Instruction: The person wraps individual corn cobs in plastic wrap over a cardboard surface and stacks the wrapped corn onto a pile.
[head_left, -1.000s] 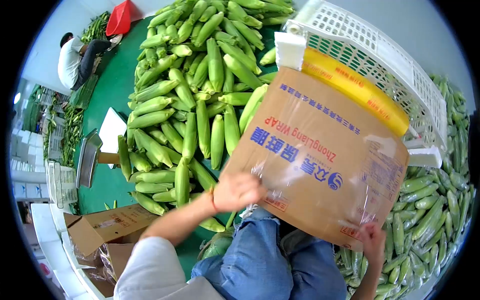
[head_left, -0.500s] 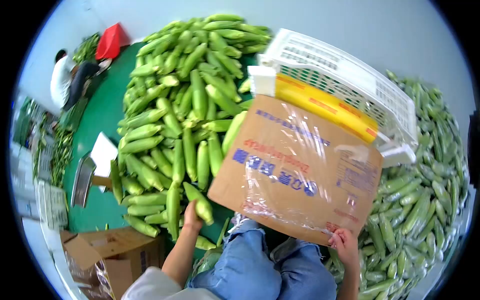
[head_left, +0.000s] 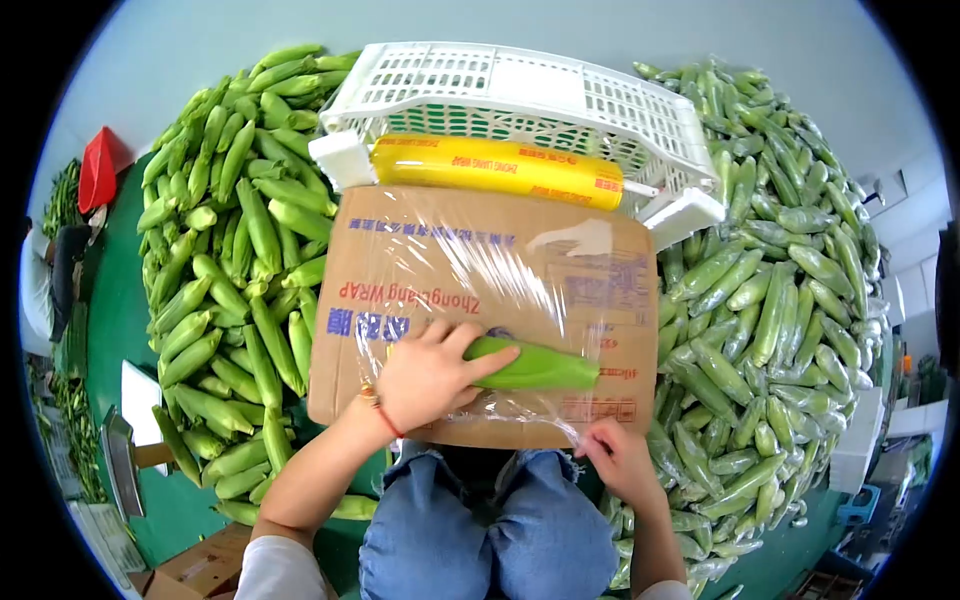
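Note:
An ear of corn in its green husk (head_left: pixel 535 367) lies across the cardboard box (head_left: pixel 350 285), on top of a sheet of clear plastic wrap (head_left: pixel 530 270). My left hand (head_left: pixel 432 375) is closed around the left end of that ear. At the box's lower right corner, my right hand (head_left: pixel 618 458) pinches the gathered edge of the wrap. The film stretches up over the box to a yellow roll of wrap (head_left: pixel 500 168) held between two white blocks.
Behind the roll stands a white plastic crate (head_left: pixel 520 85). Unwrapped corn (head_left: pixel 235 240) is heaped on the left, film-wrapped corn (head_left: pixel 770 330) on the right. A scale (head_left: pixel 122 460) and an open carton (head_left: pixel 200 565) sit lower left. Another person (head_left: pixel 45 280) sits at far left.
My left hand has brought the ear from the left heap onto the wrapped box. My right hand still pinches the film edge. The view has turned to the right.

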